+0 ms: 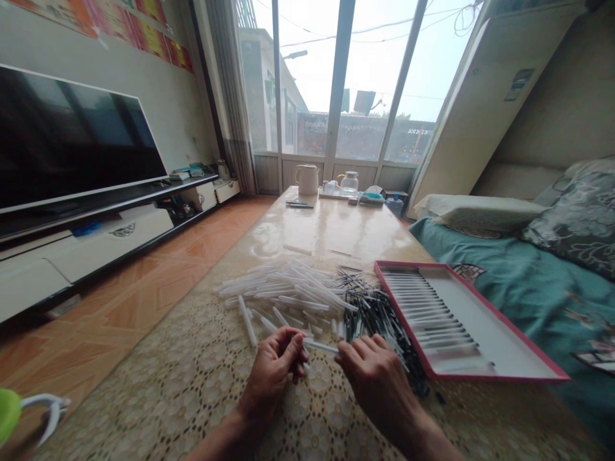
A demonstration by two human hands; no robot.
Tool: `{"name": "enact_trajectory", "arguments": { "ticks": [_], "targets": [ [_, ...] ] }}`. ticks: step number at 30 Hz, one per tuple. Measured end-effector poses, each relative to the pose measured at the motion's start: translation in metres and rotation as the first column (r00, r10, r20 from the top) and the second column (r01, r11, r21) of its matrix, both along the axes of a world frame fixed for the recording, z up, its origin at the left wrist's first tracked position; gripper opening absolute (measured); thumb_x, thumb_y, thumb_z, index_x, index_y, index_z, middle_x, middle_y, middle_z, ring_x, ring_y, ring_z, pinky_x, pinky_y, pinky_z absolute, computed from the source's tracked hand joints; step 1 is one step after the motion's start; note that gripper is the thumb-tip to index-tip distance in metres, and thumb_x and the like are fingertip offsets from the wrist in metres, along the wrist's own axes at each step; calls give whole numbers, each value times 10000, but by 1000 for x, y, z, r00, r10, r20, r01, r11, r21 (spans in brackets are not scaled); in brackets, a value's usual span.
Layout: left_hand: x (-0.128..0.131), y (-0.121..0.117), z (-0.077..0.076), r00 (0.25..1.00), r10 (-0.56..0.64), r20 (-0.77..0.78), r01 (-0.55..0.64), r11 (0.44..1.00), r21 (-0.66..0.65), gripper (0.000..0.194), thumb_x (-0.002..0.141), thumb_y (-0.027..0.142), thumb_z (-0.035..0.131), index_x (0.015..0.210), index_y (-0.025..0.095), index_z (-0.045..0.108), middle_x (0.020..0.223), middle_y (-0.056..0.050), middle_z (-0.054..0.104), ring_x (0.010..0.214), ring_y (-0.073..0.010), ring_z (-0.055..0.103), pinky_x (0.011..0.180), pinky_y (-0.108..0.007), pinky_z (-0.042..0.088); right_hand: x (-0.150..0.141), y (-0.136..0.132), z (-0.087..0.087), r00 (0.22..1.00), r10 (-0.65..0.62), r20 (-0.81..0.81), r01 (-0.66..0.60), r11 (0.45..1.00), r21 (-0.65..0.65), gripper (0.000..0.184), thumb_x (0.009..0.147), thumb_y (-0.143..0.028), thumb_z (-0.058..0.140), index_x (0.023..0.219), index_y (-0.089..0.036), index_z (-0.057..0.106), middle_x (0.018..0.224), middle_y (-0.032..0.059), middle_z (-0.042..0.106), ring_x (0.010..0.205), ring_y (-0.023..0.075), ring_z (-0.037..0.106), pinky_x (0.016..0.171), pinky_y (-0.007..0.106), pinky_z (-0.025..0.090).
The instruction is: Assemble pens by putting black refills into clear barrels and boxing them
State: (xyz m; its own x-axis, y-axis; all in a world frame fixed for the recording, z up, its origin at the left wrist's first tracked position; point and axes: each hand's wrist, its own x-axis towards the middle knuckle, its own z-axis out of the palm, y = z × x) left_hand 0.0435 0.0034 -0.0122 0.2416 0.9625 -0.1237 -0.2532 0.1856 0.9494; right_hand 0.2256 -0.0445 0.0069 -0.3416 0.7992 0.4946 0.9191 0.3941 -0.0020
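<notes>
Between my two hands, low over the near part of the table, a slim white pen tube [321, 346] lies nearly level. My left hand [279, 358] pinches its left end. My right hand [369, 365] is closed round the right end, and its fingertips hide that end. Just beyond my hands is a heap of translucent white pen tubes [288, 282]. To its right, a pile of thin black pen parts [377, 314] reaches close to my right hand. A red-rimmed box tray [500, 314] holds a row of assembled-looking pens [432, 314] along its left side.
The table [192, 384] has a patterned cover. At its far end stand a beige pitcher [307, 180], a glass jug [350, 184] and a tissue pack [371, 198]. A sofa [480, 256] runs along the right. A green and white object [29, 410] is at lower left.
</notes>
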Motion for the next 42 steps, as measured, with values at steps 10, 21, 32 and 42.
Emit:
{"name": "enact_trajectory", "arguments": {
  "ticks": [10,21,32,42],
  "targets": [
    [1,-3,-3,994,-106,-18,106,994,32,352,696,477,679,771,152,566,514,38,582,358,-58,475,347,-157,324,-10,-5,-14,996,27,-80,-44,975,-219,141,888,-135,435,781,-194,506,647,-9,603,546,128,536,510,252,232],
    [2,-9,3,986,-152,-66,159,980,121,324,728,468,649,737,153,577,496,23,577,348,-64,460,351,-170,309,-6,-3,-2,755,-104,-648,-355,766,-537,360,914,-351,397,678,-161,591,549,-39,448,541,96,441,515,193,328],
    [1,-1,-3,982,118,-145,-94,983,158,441,755,501,599,1013,144,593,520,40,559,364,-68,437,362,-171,327,39,1,39,684,-200,-702,-56,944,-324,301,936,-364,333,1103,-173,495,662,0,609,604,145,568,581,242,438],
    [1,0,1,982,133,-136,-115,984,133,379,722,477,632,904,145,611,517,38,561,367,-74,428,357,-176,333,171,-21,50,886,-459,-60,431,865,-257,132,752,-212,542,792,-245,663,862,39,675,846,202,622,739,298,405]
  ]
}}
